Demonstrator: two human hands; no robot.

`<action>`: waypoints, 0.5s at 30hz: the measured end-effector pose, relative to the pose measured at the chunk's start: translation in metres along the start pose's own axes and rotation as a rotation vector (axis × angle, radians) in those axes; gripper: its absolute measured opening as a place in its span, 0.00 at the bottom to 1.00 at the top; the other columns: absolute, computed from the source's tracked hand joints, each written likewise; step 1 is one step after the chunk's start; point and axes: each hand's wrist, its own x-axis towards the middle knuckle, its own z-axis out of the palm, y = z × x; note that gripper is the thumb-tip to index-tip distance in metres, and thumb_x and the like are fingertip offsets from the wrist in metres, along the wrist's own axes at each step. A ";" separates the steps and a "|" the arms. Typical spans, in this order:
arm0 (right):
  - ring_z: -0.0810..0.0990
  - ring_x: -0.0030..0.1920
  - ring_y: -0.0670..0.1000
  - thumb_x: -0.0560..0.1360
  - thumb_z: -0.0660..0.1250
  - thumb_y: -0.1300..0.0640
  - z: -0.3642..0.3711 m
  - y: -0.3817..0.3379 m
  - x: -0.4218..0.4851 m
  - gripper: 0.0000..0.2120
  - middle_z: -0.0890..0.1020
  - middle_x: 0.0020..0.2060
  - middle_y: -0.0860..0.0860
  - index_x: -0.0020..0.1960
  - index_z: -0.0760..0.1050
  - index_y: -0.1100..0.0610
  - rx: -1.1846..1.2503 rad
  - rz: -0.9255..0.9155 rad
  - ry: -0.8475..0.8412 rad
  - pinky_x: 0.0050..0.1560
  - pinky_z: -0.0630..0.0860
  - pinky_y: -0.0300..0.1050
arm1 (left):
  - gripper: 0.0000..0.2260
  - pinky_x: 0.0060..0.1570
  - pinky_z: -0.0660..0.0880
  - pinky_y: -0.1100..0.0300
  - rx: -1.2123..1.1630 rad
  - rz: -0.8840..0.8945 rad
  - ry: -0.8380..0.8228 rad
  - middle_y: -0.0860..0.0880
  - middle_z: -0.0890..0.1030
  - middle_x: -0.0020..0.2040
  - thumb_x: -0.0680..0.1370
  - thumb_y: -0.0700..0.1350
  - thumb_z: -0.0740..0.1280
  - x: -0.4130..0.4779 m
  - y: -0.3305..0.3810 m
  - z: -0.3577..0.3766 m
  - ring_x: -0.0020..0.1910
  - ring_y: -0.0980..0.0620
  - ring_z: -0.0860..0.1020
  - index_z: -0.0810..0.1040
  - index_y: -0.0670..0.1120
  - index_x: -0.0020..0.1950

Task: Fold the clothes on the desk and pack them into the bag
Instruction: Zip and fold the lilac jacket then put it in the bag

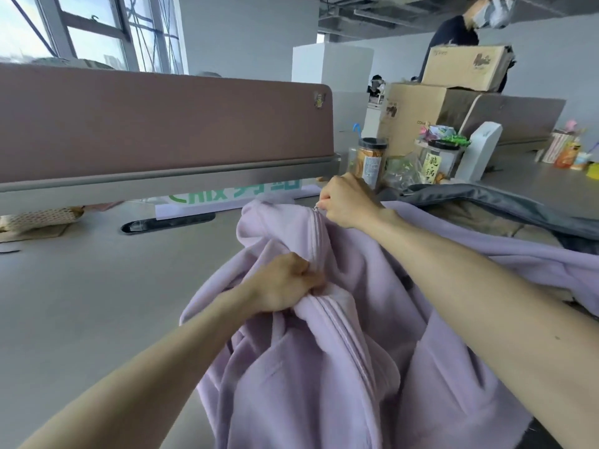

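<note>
A lilac fleece zip-up garment (324, 367) lies bunched on the grey desk (97, 303) in front of me. My left hand (285, 283) grips a fold of the fleece beside the closed zipper, low on the garment. My right hand (343, 202) pinches the small metal zipper pull (316, 208) at the top of the zipper, near the collar. The zipper runs taut between the two hands. A dark grey bag (505, 205) with a tan lining lies open at the right, partly under the fleece.
A brown divider panel (162, 124) closes off the far edge of the desk. Snack jars (369, 160), plastic packets and cardboard boxes (418, 115) crowd the back right. A cable slot (168, 222) and a green-lettered sign (233, 196) lie under the panel. Another person stands behind the boxes.
</note>
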 end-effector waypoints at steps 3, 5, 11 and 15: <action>0.80 0.46 0.59 0.72 0.65 0.60 0.020 0.002 0.022 0.10 0.85 0.40 0.52 0.43 0.86 0.55 -0.078 0.009 -0.049 0.47 0.77 0.49 | 0.22 0.38 0.67 0.60 -0.058 -0.034 -0.071 0.56 0.67 0.25 0.77 0.49 0.69 -0.003 -0.023 0.004 0.28 0.59 0.67 0.65 0.48 0.26; 0.79 0.44 0.59 0.70 0.64 0.59 0.033 0.003 0.038 0.10 0.84 0.39 0.51 0.41 0.84 0.55 -0.092 0.029 -0.051 0.50 0.75 0.51 | 0.22 0.35 0.65 0.59 -0.107 -0.046 -0.100 0.54 0.65 0.26 0.74 0.54 0.69 -0.007 -0.032 0.003 0.28 0.57 0.65 0.62 0.49 0.26; 0.80 0.45 0.63 0.71 0.66 0.59 0.061 0.011 0.086 0.06 0.84 0.41 0.58 0.40 0.82 0.56 -0.056 0.105 0.024 0.39 0.71 0.46 | 0.22 0.30 0.61 0.61 -0.272 0.003 -0.249 0.52 0.62 0.26 0.77 0.46 0.70 -0.007 -0.043 -0.007 0.27 0.56 0.62 0.62 0.46 0.28; 0.81 0.45 0.62 0.72 0.67 0.59 0.071 0.028 0.112 0.06 0.84 0.41 0.58 0.41 0.83 0.56 -0.020 0.156 0.094 0.37 0.70 0.45 | 0.25 0.28 0.61 0.64 -0.314 -0.001 -0.274 0.55 0.63 0.24 0.79 0.44 0.69 -0.005 -0.045 -0.007 0.25 0.57 0.62 0.62 0.49 0.25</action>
